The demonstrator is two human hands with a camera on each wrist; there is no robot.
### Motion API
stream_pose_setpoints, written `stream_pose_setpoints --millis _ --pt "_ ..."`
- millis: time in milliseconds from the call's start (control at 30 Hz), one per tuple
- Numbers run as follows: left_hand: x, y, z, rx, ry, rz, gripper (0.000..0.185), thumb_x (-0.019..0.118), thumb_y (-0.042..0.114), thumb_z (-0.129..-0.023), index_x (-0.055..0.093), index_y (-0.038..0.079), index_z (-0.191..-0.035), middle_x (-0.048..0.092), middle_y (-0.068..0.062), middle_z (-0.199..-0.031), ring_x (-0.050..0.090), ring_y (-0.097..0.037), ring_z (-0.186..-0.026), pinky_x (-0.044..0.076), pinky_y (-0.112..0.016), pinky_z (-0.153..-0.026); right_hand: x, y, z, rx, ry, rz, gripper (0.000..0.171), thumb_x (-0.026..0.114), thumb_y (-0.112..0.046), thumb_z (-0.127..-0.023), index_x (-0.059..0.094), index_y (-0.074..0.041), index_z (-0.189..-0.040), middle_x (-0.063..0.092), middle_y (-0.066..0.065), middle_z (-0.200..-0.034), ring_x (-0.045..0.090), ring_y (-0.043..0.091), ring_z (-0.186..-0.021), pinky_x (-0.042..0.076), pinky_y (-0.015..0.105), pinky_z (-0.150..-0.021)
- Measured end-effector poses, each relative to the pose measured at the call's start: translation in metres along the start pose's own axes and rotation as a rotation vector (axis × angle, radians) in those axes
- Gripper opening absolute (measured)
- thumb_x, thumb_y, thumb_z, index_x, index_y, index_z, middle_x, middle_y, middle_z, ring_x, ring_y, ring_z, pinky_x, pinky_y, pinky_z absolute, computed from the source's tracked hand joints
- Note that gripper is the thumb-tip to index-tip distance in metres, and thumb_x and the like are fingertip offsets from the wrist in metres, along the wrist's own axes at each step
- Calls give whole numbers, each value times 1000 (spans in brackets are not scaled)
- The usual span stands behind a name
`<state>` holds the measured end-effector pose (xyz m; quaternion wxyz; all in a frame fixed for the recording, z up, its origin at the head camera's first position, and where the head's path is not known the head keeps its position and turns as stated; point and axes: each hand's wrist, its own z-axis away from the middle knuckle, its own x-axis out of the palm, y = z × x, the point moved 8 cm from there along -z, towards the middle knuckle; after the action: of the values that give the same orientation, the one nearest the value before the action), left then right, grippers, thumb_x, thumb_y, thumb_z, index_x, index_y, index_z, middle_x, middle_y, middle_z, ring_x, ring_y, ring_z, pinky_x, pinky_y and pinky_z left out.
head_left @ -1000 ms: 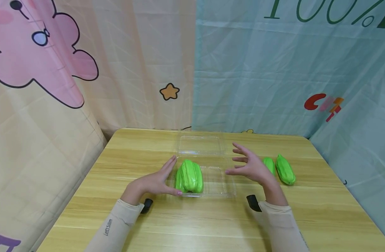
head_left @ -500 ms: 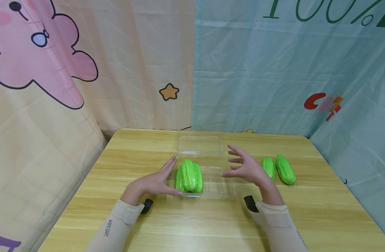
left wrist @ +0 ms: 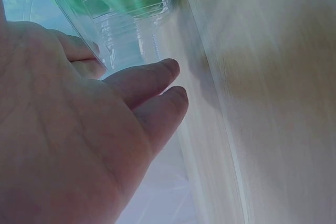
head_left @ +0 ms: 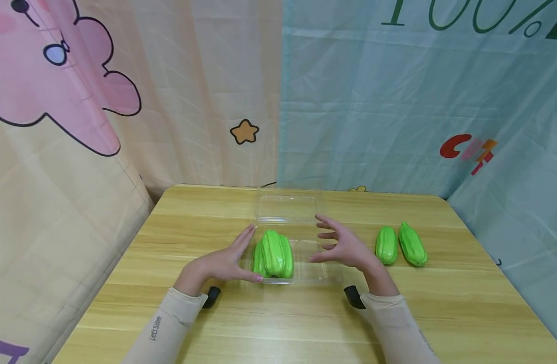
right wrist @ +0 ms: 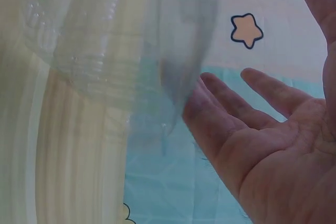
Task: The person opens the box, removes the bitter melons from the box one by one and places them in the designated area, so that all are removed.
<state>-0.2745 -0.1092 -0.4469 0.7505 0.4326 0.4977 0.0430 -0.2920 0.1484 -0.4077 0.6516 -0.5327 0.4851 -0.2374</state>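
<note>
A clear plastic clamshell box (head_left: 305,279) lies on the wooden table, its lid (head_left: 287,207) folded back away from me. Green ridged gourd-like vegetables (head_left: 274,254) are stacked in its left half. My left hand (head_left: 225,260) rests at the box's left side, fingers straight, thumb at the front left corner. In the left wrist view its fingers touch or nearly touch the clear wall. My right hand (head_left: 348,247) is spread at the box's right side with nothing in it. In the right wrist view its fingers appear to touch the blurred clear rim (right wrist: 184,77).
Two more green ridged vegetables (head_left: 386,245) lie on the table (head_left: 278,323) to the right, behind my right forearm. Printed curtains (head_left: 396,101) hang behind and at both sides of the table.
My right hand has moved left, from beyond the box's right edge to against it; that edge looks shifted or bent inward. The left hand and the stacked vegetables have stayed put.
</note>
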Motion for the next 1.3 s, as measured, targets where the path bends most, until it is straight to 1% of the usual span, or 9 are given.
stream_pose_setpoints --millis 133,233,367,467,633,900,1133,1200,1300 --pt "0 1 0 5 2 6 131 82 53 -80 -12 12 -161 -18 -10 -166 0 -37 -151 21 -55 -117 7 0 -4 -13 -15 11 104 93 -14 -73 32 -11 -158 33 27 -155 40 50 -135 43 59 -103" --pt "-1 1 0 5 1 9 131 82 53 -80 -12 12 -161 -18 -10 -166 -1 -36 -151 20 -54 -117 11 0 -5 -16 -21 19 104 93 -14 -73 32 -11 -158 33 27 -155 41 50 -135 43 60 -103" --pt "-1 0 1 -1 -2 10 132 82 54 -79 -13 12 -161 -18 -9 -166 -2 -35 -151 20 -54 -117 17 0 -6 -11 -38 29 104 92 -14 -74 31 -10 -158 34 26 -155 42 49 -135 45 58 -101" --pt "0 0 0 -6 -4 11 133 82 55 -79 -14 12 -161 -19 -8 -166 -2 -35 -151 20 -53 -118 21 0 -7 -9 -53 21 104 92 -12 -74 31 -10 -158 34 26 -155 42 48 -135 46 58 -100" --pt "0 0 0 3 0 12 132 82 54 -80 -13 12 -161 -18 -10 -167 -1 -36 -151 20 -54 -117 26 0 -7 -1 -59 -3 105 92 -11 -73 30 -10 -158 34 26 -155 41 48 -135 45 59 -100" --pt "0 -1 -1 -1 -2 2 133 82 56 -79 -14 14 -161 -18 -7 -167 -1 -33 -151 21 -52 -118 33 3 -8 -4 -76 19 104 92 -14 -74 31 -11 -158 33 25 -156 43 46 -134 46 57 -100" --pt "0 -1 -1 10 -2 5 132 81 56 -79 -13 13 -161 -18 -8 -167 -1 -34 -151 21 -53 -118 43 2 -9 -28 -108 15 104 90 -11 -76 27 -5 -159 33 27 -155 43 49 -134 46 57 -100" --pt "0 -1 -1 14 0 8 132 82 55 -79 -13 12 -161 -18 -9 -167 -1 -35 -151 21 -53 -118 47 2 -10 -26 -119 1 105 91 -10 -75 27 -4 -158 33 27 -155 43 49 -133 47 57 -100" --pt "0 -1 -1 6 -1 6 133 82 56 -78 -14 13 -161 -18 -7 -167 0 -33 -151 20 -51 -118 52 4 -11 -23 -129 -11 107 92 -12 -74 26 -2 -158 33 28 -155 43 51 -132 48 56 -98"
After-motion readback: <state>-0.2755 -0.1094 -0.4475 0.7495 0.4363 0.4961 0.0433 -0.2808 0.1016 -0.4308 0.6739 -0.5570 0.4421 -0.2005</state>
